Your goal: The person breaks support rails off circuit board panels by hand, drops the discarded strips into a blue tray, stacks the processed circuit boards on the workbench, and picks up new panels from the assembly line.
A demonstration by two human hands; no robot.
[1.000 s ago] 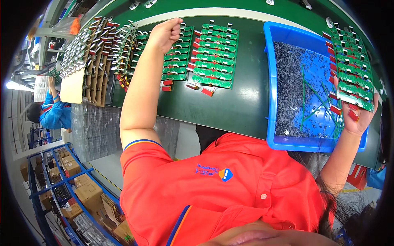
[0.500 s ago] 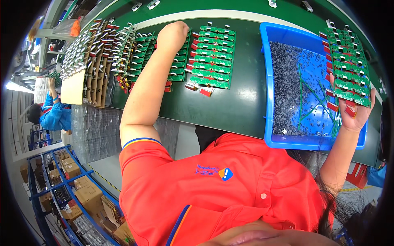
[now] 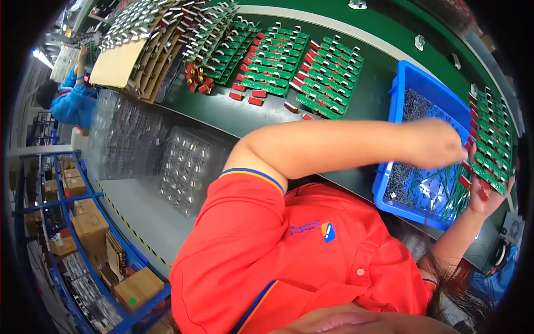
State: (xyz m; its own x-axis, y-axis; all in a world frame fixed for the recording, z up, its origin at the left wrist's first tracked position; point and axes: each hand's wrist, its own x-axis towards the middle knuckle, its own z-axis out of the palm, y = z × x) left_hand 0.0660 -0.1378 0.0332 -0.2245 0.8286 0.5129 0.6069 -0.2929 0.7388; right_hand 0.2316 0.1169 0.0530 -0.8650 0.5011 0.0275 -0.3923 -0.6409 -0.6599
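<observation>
My right hand grips a green circuit board panel from below at the far right. The panel is a column of several small boards, with red tabs along its left side and silver connectors at its top end. My left hand reaches across over the blue bin, beside the panel's lower left edge. Its fingers are bent closed and slightly blurred; what lies between the fingertips is too small to make out. Beneath it, the blue bin holds many tiny black pieces and thin green strips.
Similar green panels lie in a row on the dark green bench. Cardboard-separated stacks of boards stand at the left. Beyond the bench runs a green belt. A co-worker in blue is at far left, above blue shelving with cartons.
My left hand has swung right, from the panels on the bench to the panel in my right hand. My right hand keeps its grip. The whole view has tilted.
</observation>
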